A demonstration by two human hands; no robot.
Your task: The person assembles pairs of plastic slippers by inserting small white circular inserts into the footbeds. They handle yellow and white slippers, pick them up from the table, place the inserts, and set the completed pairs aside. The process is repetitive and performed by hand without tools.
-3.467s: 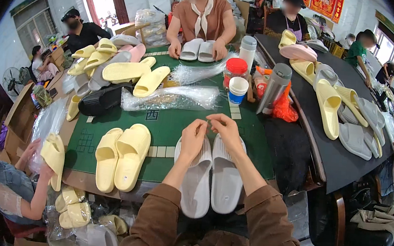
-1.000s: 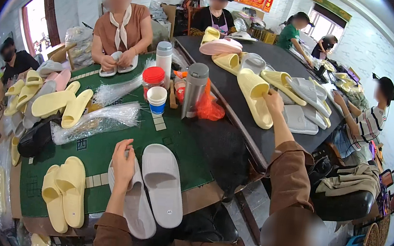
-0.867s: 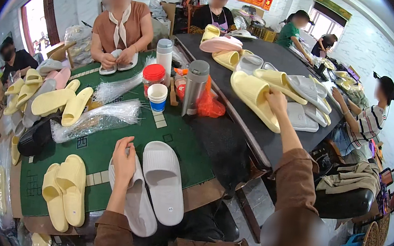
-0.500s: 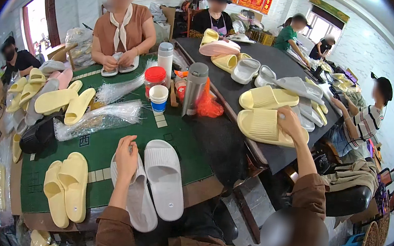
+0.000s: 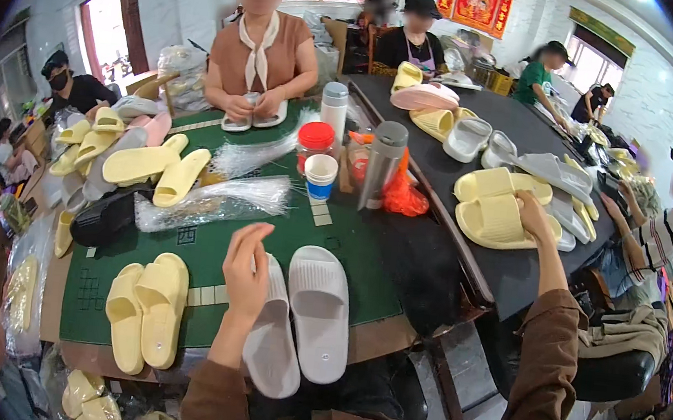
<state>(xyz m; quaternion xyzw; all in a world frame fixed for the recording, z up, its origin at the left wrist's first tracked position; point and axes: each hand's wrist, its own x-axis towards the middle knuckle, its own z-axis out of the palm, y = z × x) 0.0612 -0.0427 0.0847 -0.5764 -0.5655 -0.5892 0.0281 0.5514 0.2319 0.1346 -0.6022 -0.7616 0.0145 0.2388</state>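
My left hand (image 5: 247,274) hovers over the inner edge of the left grey slipper (image 5: 273,351), fingers stretched out and holding nothing. Beside that slipper lies its mate, another grey slipper (image 5: 317,315), toe away from me. To their left, a pair of pale yellow slippers (image 5: 159,314) rests on the green mat (image 5: 377,288). On the dark table at the right, my right hand (image 5: 534,217) is closed on the near yellow slipper (image 5: 489,221), gripping it just behind its ribbed strap. A second yellow slipper (image 5: 483,184) lies against its far side.
A steel flask (image 5: 384,166), a paper cup (image 5: 320,177), a red-lidded jar (image 5: 315,142) and a white bottle (image 5: 334,111) stand mid-mat. Clear plastic strips (image 5: 230,203) lie left of them. More slippers (image 5: 144,164) pile up at left. Several people work around the tables.
The whole view has shifted, so things sit farther right in the picture. My left hand's fingers have straightened upward. My right hand stays on the near yellow slipper, which now sits closer against the other.
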